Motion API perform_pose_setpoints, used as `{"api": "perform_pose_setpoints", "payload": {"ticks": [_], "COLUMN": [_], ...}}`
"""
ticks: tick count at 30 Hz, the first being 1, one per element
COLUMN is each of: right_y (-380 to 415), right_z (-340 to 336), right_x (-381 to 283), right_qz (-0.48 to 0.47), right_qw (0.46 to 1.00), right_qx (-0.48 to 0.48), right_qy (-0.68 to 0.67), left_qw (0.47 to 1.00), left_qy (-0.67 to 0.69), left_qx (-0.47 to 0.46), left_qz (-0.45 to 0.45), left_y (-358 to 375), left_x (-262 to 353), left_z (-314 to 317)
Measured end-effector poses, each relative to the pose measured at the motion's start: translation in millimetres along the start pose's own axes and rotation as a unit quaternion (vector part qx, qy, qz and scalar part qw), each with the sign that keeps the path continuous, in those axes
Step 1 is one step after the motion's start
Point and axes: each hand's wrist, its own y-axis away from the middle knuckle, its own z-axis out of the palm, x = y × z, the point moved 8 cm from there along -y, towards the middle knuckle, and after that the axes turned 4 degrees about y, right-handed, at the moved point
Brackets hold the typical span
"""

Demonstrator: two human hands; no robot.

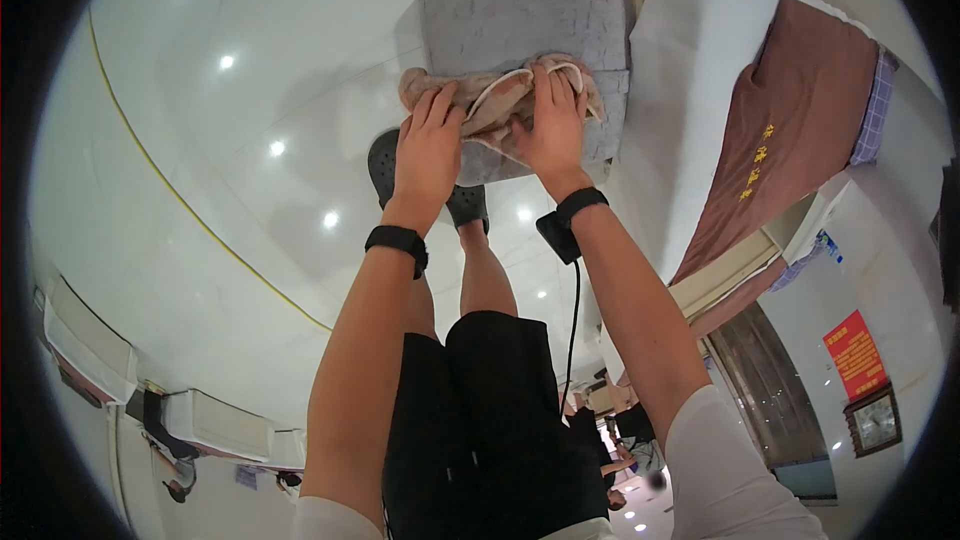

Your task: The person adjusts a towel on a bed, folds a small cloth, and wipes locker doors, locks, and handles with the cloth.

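Observation:
My left hand (pixel 428 145) and my right hand (pixel 553 125) both grip a bunched beige towel (pixel 492 105) with white looped edging. The towel rests on a grey padded mat (pixel 520 20) that lies on the glossy white floor. My fingers curl over the top of the cloth, my left hand on its left part and my right hand on its right part. Each wrist carries a black band; a small black device with a cable (pixel 556 236) hangs from the right one.
My legs in black shorts (pixel 480 420) and dark clogs (pixel 384 162) stand just behind the mat. A bed with a white sheet (pixel 680 120) and a brown runner (pixel 790 120) lies to the right. Furniture lines the wall at lower left.

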Motion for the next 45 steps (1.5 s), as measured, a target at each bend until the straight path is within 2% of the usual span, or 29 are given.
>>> {"api": "perform_pose_setpoints", "payload": {"ticks": [3,6,8,11,12,14,15,17,18,20,21,25,29,33,35,38,40,44,45], "right_y": [2,-1,-4,-6,-4,10,16,35,46,56,63,65,80,97,94,75,47,-30,-52], "right_z": [6,2,-12,-31,-37,-42,-45,-74,-92,-124,-132,-165,-167,-197,-197,-208,-194,-164,-158], "right_x": [-1,-3,-4,-3,-3,-5,-7,-25,-37,-58,-69,-120,-178,-260,-286,-314,-314,-290,-284], "right_qz": [-0.054,-0.082,-0.082,-0.086,-0.088,-0.064,-0.053,-0.087,-0.100,-0.117,-0.113,-0.086,-0.071,-0.079,-0.084,-0.069,-0.104,-0.066,-0.069], "right_qw": [0.995,0.992,0.993,0.989,0.986,0.978,0.974,0.981,0.985,0.987,0.985,0.977,0.978,0.968,0.963,0.951,0.963,0.928,0.920], "right_qx": [-0.046,-0.046,-0.054,-0.104,-0.127,-0.183,-0.205,-0.159,-0.133,-0.107,-0.131,-0.193,-0.195,-0.229,-0.237,-0.256,-0.176,-0.243,-0.250], "right_qy": [0.067,0.080,0.061,0.060,0.063,0.078,0.085,0.061,0.054,0.029,0.018,0.010,-0.013,-0.072,-0.094,-0.157,-0.178,-0.274,-0.294], "left_qw": [1.000,0.998,0.992,0.952,0.937,0.889,0.866,0.796,0.751,0.591,0.501,0.359,0.348,0.294,0.310,0.436,0.502,0.603,0.640], "left_qy": [-0.001,0.012,0.028,0.051,0.134,0.292,0.368,0.512,0.565,0.702,0.753,0.845,0.857,0.843,0.842,0.808,0.764,0.663,0.638], "left_qx": [-0.010,-0.046,-0.083,-0.143,-0.148,-0.149,-0.092,0.021,-0.019,0.069,0.109,0.207,0.199,0.245,0.233,0.232,0.252,0.256,0.249], "left_qz": [-0.003,-0.042,-0.091,-0.264,-0.286,-0.321,-0.325,-0.321,-0.341,-0.391,-0.412,-0.337,-0.322,-0.379,-0.374,-0.322,-0.318,-0.364,-0.349], "left_y": [15,29,41,74,86,104,105,108,109,111,118,122,148,177,185,174,156,104,82], "left_x": [3,12,23,28,36,48,56,73,77,91,99,103,87,74,53,31,6,-19,-36], "left_z": [3,4,1,5,10,20,16,11,9,-3,-7,-49,-122,-199,-213,-252,-262,-272,-266]}}
